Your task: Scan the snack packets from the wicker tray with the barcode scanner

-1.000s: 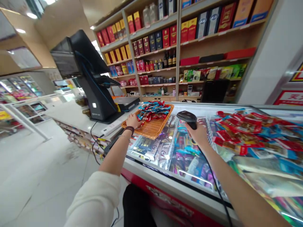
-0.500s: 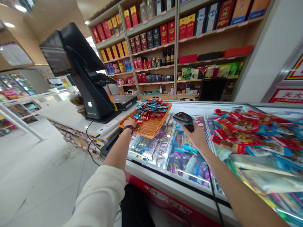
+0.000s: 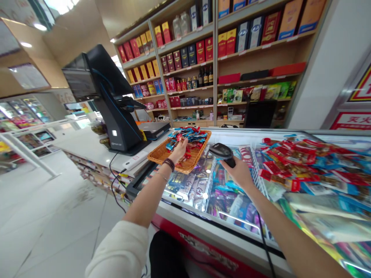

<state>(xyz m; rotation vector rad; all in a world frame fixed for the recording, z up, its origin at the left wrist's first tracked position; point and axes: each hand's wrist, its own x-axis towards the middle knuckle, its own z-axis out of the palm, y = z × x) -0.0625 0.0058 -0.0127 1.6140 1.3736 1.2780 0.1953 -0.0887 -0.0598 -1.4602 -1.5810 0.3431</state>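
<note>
Clock centred on the person, 12 straight ahead across the glass worktop (image 3: 203,224). From where I stand, wicker basket (image 3: 158,153) sits on the glass at 12, open side up. Red-and-blue packets (image 3: 194,133) heaped toward its 1 o'clock side, woven base bare toward its 9. Left grip (image 3: 180,150) over the basket, fingers drawn narrow at the packets; red bit shows at the fingertips, can't tell if pinched or only touched. Dark beaded bracelet (image 3: 169,164) on that wrist, white sleeve (image 3: 118,247) ending at the forearm. Right grip (image 3: 241,174) wrapped round the handle of a black scanner (image 3: 220,151) at 1, its head angled to 10, near the basket but apart from it. Black cable (image 3: 263,239) runs down toward 5 by the right forearm. Larger packet pile (image 3: 304,158), also red and blue, at 2, well apart from the basket. Coloured packs (image 3: 228,197) show below the glass, under the scanner. Black register terminal (image 3: 116,108) at 11 on the white side worktop (image 3: 75,141), flat grey device (image 3: 155,130) just beside it. Wooden shelves (image 3: 246,63) with boxes and bottles span 12 to 1 behind
</note>
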